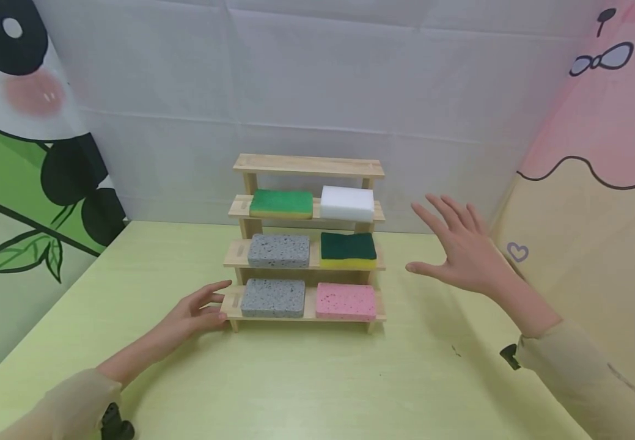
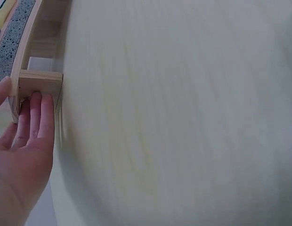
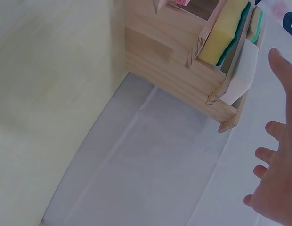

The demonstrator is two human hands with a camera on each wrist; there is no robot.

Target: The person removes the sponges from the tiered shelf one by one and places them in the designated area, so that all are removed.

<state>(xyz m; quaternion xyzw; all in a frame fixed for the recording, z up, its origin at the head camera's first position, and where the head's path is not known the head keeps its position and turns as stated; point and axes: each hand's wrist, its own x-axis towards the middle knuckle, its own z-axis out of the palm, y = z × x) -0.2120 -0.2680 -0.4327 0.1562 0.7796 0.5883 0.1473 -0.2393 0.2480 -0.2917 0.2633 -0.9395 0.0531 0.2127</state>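
A wooden stepped rack (image 1: 308, 164) with several shelves stands on the table. Its bottom shelf bears a grey speckled sponge (image 1: 273, 298) on the left and a pink one (image 1: 346, 301) on the right. On the shelf above lie another grey sponge (image 1: 278, 250) and a dark green and yellow sponge (image 1: 348, 249). Higher up are a green sponge (image 1: 281, 203) and a white sponge (image 1: 347, 203). My left hand (image 1: 198, 310) touches the bottom shelf's left end, several extended fingers against the wooden support below. To the rack's right, my right hand (image 1: 460, 247) hovers with its fingers spread, holding nothing.
The pale yellow table (image 1: 306, 385) runs around the rack and forward of it. Close behind hangs a white cloth (image 1: 317, 85). Printed cartoon panels flank the table, a green and black one (image 1: 69, 183) at left and a pink and cream one (image 1: 581, 201) at right.
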